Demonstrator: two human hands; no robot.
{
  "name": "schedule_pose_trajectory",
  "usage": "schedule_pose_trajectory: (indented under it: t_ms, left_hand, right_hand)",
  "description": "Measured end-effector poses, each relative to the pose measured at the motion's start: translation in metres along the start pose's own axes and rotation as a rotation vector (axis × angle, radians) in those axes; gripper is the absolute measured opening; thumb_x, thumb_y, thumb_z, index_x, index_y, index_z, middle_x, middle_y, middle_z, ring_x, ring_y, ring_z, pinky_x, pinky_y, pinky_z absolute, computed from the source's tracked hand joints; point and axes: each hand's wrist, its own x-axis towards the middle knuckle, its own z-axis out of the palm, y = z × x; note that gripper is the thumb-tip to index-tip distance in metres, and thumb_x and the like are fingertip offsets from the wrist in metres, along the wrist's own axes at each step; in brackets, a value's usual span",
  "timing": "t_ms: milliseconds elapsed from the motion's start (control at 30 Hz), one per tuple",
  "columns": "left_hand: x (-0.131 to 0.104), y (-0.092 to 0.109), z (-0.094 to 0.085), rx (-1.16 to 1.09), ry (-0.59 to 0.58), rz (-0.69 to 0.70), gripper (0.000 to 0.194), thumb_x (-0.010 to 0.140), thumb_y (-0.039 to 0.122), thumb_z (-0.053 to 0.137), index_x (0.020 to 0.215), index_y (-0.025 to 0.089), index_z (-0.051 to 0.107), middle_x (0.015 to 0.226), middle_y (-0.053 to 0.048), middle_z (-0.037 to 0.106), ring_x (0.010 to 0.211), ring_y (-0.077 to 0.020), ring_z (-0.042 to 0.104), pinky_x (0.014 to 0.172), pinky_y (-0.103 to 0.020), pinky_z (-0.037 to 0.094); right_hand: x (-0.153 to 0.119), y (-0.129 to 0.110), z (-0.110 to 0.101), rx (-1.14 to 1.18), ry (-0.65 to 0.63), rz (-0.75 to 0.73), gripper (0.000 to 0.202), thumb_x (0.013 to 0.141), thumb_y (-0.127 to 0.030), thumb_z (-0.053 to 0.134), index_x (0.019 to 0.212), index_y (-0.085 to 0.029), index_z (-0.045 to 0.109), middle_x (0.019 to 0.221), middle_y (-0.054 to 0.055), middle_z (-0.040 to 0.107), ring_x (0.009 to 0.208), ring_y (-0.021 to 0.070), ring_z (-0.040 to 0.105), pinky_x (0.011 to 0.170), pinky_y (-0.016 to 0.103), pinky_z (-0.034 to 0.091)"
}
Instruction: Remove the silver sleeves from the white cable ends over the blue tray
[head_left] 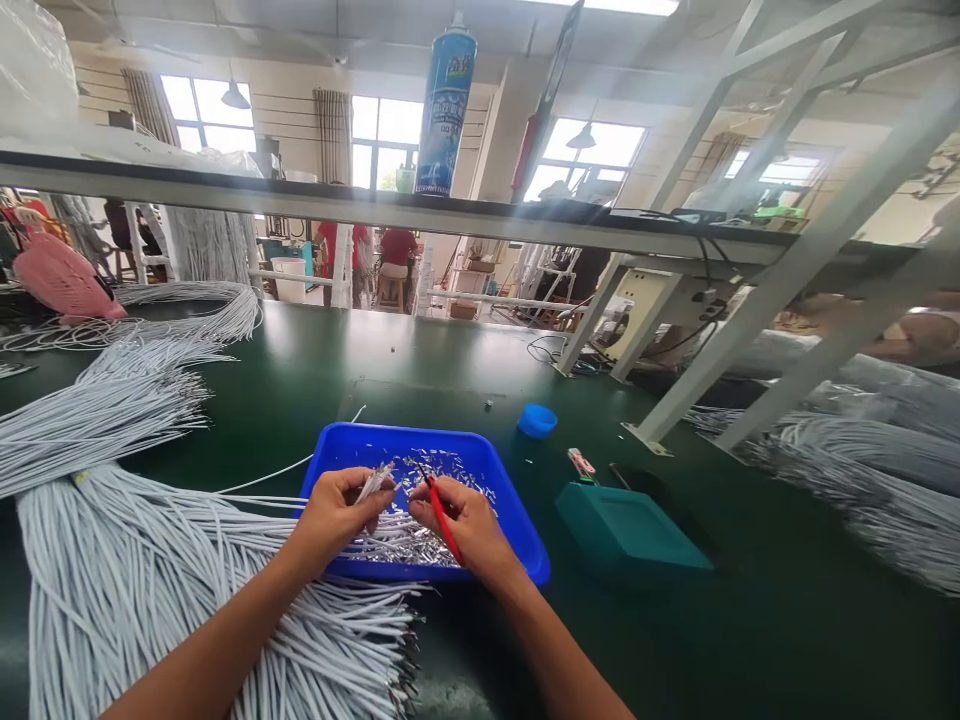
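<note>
My left hand (341, 515) pinches the ends of several white cables (225, 520) above the left part of a blue tray (517, 530). In my right hand (465, 520) is a red-handled tool (445, 522), its dark tip pointing up and left toward the tray's middle. A gap separates the tool tip from the cable ends. Many small silvery metal pieces (431, 545) lie in the tray. More white cables with stripped, dark and coloured ends (394, 640) spread over the table below the tray and to its left.
A small blue cup (537, 421) and a teal box (634, 530) stand right of the tray. Metal shelf legs (720, 330) rise at the right, near bundled cables (870, 470). A spray can (447, 110) stands on the shelf. People in red (396, 255) are in the background.
</note>
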Motion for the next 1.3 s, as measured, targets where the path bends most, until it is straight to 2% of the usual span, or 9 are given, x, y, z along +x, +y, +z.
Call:
schedule_pose_trajectory:
  t_ms: [233,467,633,767,867,1000,1167,1233,1300]
  left_hand:
    - [-0.003,0.013,0.004,-0.024,0.054,0.017,0.034,0.070,0.043,0.068,0.082,0.011,0.064,0.055,0.005,0.039,0.049,-0.0058,0.030,0.045,-0.019,0.022]
    - [0.000,0.006,0.005,0.172,0.125,0.123,0.029,0.073,0.041,0.066,0.081,0.014,0.067,0.071,-0.001,0.058,0.066,-0.0130,0.049,0.062,-0.022,0.038]
    - [0.000,0.005,0.004,0.223,0.156,0.156,0.028,0.068,0.040,0.070,0.078,0.015,0.067,0.072,-0.001,0.057,0.064,-0.0129,0.051,0.058,-0.022,0.038]
    - [-0.002,0.007,0.002,0.024,0.007,0.024,0.032,0.069,0.045,0.068,0.071,0.013,0.062,0.051,0.004,0.046,0.044,-0.0067,0.036,0.044,-0.020,0.024]
    - [-0.002,0.008,0.000,-0.094,-0.079,-0.070,0.036,0.070,0.047,0.067,0.065,0.013,0.056,0.046,0.004,0.046,0.041,-0.0061,0.036,0.043,-0.020,0.022]
    - [-0.001,0.006,0.001,-0.097,-0.038,-0.070,0.036,0.069,0.046,0.068,0.063,0.013,0.056,0.052,0.003,0.049,0.047,-0.0075,0.040,0.048,-0.020,0.027]
    - [0.001,0.007,0.001,-0.093,0.115,-0.056,0.037,0.066,0.048,0.070,0.067,0.012,0.060,0.057,0.001,0.051,0.054,-0.0091,0.040,0.054,-0.022,0.030]
    - [0.001,0.007,0.000,-0.097,0.149,-0.074,0.038,0.064,0.047,0.072,0.075,0.012,0.062,0.062,0.000,0.053,0.058,-0.0102,0.043,0.057,-0.022,0.032]
    - [0.001,0.007,0.000,-0.047,0.083,-0.076,0.037,0.064,0.046,0.071,0.077,0.012,0.063,0.066,-0.001,0.055,0.063,-0.0112,0.044,0.060,-0.022,0.033]
  right_hand:
    - [-0.002,0.000,-0.004,-0.324,-0.060,-0.013,0.044,0.078,-0.051,0.053,0.052,-0.016,0.046,0.055,-0.003,0.045,0.054,0.0096,0.039,0.050,0.023,0.022]
    - [-0.003,0.000,-0.004,-0.340,-0.049,0.000,0.050,0.078,-0.052,0.051,0.049,-0.016,0.032,0.051,-0.003,0.037,0.052,0.0094,0.033,0.050,0.025,0.016]
    - [-0.003,0.001,-0.002,-0.293,-0.049,0.004,0.050,0.077,-0.053,0.051,0.048,-0.016,0.033,0.050,-0.003,0.035,0.051,0.0092,0.032,0.049,0.026,0.015]
    - [-0.003,0.002,0.004,-0.241,-0.057,-0.019,0.049,0.076,-0.049,0.054,0.046,-0.016,0.034,0.049,-0.004,0.034,0.051,0.0086,0.032,0.049,0.025,0.017]
    - [-0.002,0.002,0.005,-0.214,-0.085,-0.065,0.042,0.077,-0.045,0.056,0.049,-0.016,0.044,0.052,-0.004,0.041,0.052,0.0086,0.036,0.050,0.024,0.021]
    - [-0.001,0.001,-0.001,-0.248,-0.117,-0.075,0.031,0.077,-0.045,0.058,0.065,-0.017,0.063,0.063,0.000,0.056,0.060,0.0116,0.046,0.053,0.023,0.026]
    - [0.001,0.003,-0.008,-0.305,-0.064,-0.048,0.029,0.074,-0.044,0.062,0.061,-0.017,0.063,0.066,0.001,0.059,0.061,0.0123,0.048,0.053,0.024,0.028]
    - [0.001,0.004,-0.007,-0.153,-0.038,-0.014,0.027,0.072,-0.044,0.064,0.066,-0.017,0.066,0.070,0.001,0.061,0.062,0.0126,0.049,0.055,0.024,0.031]
    - [0.001,0.003,-0.004,0.126,-0.017,0.054,0.028,0.070,-0.045,0.064,0.078,-0.018,0.068,0.070,0.000,0.060,0.061,0.0119,0.048,0.056,0.023,0.033]
